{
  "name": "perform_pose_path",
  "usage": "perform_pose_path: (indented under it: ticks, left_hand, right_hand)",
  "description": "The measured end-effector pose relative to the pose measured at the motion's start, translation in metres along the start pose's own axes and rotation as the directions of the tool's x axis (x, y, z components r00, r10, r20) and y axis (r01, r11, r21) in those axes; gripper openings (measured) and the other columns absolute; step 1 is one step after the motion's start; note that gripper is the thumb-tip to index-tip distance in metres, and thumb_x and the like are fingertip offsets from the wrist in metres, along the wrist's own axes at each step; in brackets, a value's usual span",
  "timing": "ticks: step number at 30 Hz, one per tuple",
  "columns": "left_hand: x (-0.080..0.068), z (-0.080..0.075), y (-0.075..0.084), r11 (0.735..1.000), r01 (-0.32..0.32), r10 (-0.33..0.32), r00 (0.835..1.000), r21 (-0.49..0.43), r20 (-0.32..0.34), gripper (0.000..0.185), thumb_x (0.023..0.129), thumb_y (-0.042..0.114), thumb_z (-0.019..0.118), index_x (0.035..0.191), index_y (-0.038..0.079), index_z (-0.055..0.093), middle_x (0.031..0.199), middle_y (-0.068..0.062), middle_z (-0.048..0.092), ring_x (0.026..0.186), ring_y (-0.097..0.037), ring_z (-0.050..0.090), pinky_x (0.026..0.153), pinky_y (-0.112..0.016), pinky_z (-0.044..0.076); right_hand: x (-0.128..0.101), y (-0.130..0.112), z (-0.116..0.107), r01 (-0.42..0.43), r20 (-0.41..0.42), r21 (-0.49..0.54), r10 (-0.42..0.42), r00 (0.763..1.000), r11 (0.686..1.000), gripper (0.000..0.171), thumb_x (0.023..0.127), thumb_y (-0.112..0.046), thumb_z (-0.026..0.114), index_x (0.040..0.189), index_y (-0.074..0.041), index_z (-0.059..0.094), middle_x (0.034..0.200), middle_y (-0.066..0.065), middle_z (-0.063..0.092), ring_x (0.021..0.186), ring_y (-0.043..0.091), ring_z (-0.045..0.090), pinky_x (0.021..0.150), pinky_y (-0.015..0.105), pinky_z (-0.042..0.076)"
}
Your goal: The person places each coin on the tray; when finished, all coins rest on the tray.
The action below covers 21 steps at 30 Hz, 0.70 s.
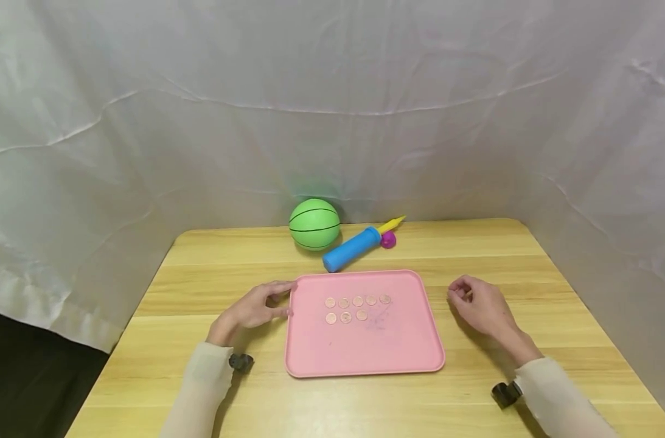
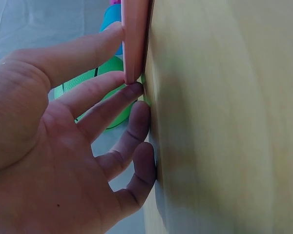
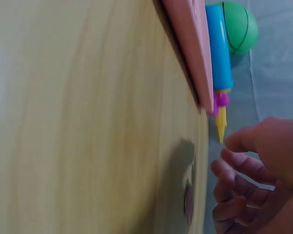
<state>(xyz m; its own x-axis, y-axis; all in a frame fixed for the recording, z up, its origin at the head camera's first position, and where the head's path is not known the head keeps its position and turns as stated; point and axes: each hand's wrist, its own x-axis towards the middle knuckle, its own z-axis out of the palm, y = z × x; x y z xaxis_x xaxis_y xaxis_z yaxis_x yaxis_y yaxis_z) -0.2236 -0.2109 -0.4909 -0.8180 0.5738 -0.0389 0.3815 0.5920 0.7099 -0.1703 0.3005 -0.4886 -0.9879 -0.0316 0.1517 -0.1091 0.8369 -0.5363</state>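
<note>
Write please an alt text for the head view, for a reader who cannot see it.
A pink tray with eight coins lies on a wooden table; the left hand touches its left edge, the right hand rests apart. Behind lie a green ball and a blue pump.

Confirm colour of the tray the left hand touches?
Pink tray, plain; shows best in the head view, left hand at its edge.

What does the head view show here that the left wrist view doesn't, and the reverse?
Head view only: eight coins in two rows on the pink tray, the right hand resting apart from it, and the wrist cameras.
Left wrist view only: the left hand's fingers up close against the tray's edge.
Both: left hand, tray, green ball, blue pump, wooden table.
</note>
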Motion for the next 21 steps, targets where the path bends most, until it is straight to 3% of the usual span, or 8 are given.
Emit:
perform_pose_path:
  ticks: [7, 13, 21]
  left_hand:
    - [-0.001, 0.001, 0.0, 1.0, -0.009, 0.009, 1.0, -0.003, 0.0, 0.064, 0.102, 0.014, 0.077, 0.159, -0.001, 0.053, 0.163, -0.025, 0.056, 0.136, -0.043, 0.061, 0.117, -0.061, 0.054]
    - [-0.002, 0.001, -0.001, 1.0, 0.006, -0.006, 1.0, -0.003, 0.0, 0.064, 0.102, 0.013, 0.077, 0.159, -0.001, 0.053, 0.162, -0.024, 0.056, 0.135, -0.041, 0.061, 0.117, -0.061, 0.053]
    - [0.001, 0.001, 0.0, 1.0, 0.01, -0.01, 1.0, -0.006, 0.005, 0.064, 0.102, 0.015, 0.078, 0.159, 0.0, 0.053, 0.163, -0.023, 0.056, 0.132, -0.038, 0.062, 0.117, -0.06, 0.054]
  right_hand:
    - [-0.003, 0.021, -0.015, 0.008, 0.008, 0.011, -0.008, 1.0, 1.0, 0.011, 0.104, -0.01, 0.07, 0.112, -0.003, 0.075, 0.094, 0.006, 0.075, 0.082, 0.016, 0.064, 0.069, 0.022, 0.052]
    - [-0.003, 0.035, -0.023, 0.076, 0.018, 0.024, -0.076, 0.997, 0.997, 0.016, 0.1, 0.002, 0.07, 0.116, -0.001, 0.074, 0.104, 0.014, 0.078, 0.092, 0.025, 0.072, 0.076, 0.026, 0.056]
    - [-0.007, 0.05, -0.023, 0.139, 0.041, 0.028, -0.141, 0.989, 0.99, 0.022, 0.095, 0.007, 0.074, 0.113, -0.005, 0.078, 0.103, 0.007, 0.081, 0.095, 0.022, 0.073, 0.082, 0.023, 0.06]
